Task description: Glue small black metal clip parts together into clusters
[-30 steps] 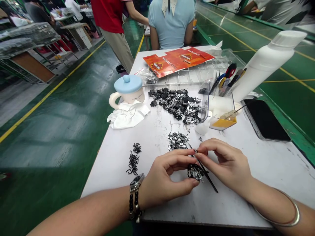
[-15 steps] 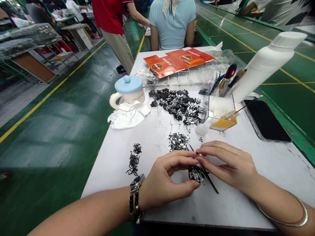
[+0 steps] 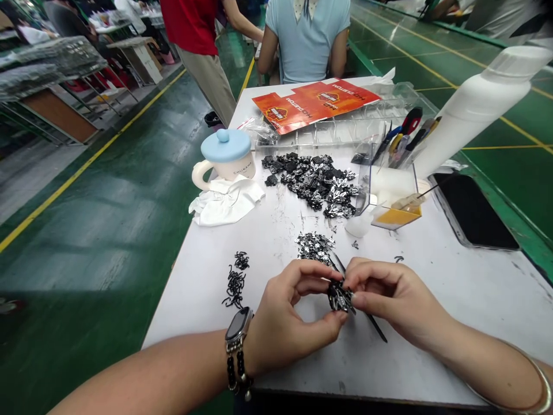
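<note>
Between thumb and fingers my left hand (image 3: 294, 311) grips a small black-and-silver metal piece (image 3: 339, 295). The fingertips of my right hand (image 3: 391, 294) are pinched at that piece's right edge; whether a smaller part sits in them is hidden. Under both hands lies a thin dark pair of tweezers (image 3: 377, 327), slanting across the table. Just beyond my fingers is a pile of tiny silver-and-black parts (image 3: 314, 246). Small black hooks (image 3: 235, 285) lie to the left of my left hand.
A larger heap of black-and-silver pieces (image 3: 311, 181) lies farther back. Around it stand a lidded mug (image 3: 228, 158) on white tissue (image 3: 227, 202), a clear tool holder (image 3: 395, 199), a white bottle (image 3: 479, 115) and a phone (image 3: 475, 210). Orange-red cards (image 3: 315, 104) lie on a clear tray (image 3: 337, 132).
My right hand's fingers have curled in and come down onto the metal piece. The piece has turned a little in my left hand. A small black hook now shows beyond my right hand.
</note>
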A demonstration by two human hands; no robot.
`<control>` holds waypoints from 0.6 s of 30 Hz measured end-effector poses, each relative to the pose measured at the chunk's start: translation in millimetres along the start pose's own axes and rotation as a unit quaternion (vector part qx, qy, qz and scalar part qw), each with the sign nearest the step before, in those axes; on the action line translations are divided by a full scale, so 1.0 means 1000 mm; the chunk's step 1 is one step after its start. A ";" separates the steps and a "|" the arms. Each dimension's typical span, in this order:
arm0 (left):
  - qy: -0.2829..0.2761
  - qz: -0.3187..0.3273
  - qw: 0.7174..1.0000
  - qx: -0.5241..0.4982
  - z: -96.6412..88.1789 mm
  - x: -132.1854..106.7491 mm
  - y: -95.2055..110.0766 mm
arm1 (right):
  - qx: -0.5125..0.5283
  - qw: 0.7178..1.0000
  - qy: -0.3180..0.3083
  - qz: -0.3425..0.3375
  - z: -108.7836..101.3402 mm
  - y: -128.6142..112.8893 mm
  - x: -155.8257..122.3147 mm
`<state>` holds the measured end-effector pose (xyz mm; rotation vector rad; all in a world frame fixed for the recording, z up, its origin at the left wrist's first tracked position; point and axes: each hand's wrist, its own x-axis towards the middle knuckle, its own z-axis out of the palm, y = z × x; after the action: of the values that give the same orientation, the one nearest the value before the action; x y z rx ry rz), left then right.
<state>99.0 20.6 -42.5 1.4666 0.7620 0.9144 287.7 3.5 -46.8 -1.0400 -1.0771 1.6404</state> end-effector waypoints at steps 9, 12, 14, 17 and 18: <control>0.011 0.066 0.998 0.004 0.000 0.001 -0.005 | -0.045 0.998 -0.015 -0.034 -0.005 -0.001 0.000; 0.016 0.073 0.997 0.014 -0.001 0.002 -0.004 | -0.149 0.985 0.005 -0.087 -0.004 -0.005 -0.002; 0.020 0.080 0.996 0.026 -0.001 0.003 -0.003 | -0.232 0.964 0.030 -0.127 -0.002 -0.007 -0.004; 0.031 0.096 0.994 0.051 -0.001 0.003 -0.002 | -0.314 0.932 0.058 -0.173 0.001 -0.008 -0.008; 0.036 0.102 0.992 0.059 -0.001 0.003 -0.001 | -0.329 0.924 0.063 -0.183 0.001 -0.008 -0.010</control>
<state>99.9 23.6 -43.6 1.6441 0.7379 1.0967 290.5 -4.2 -37.7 -1.2429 -1.6742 0.9034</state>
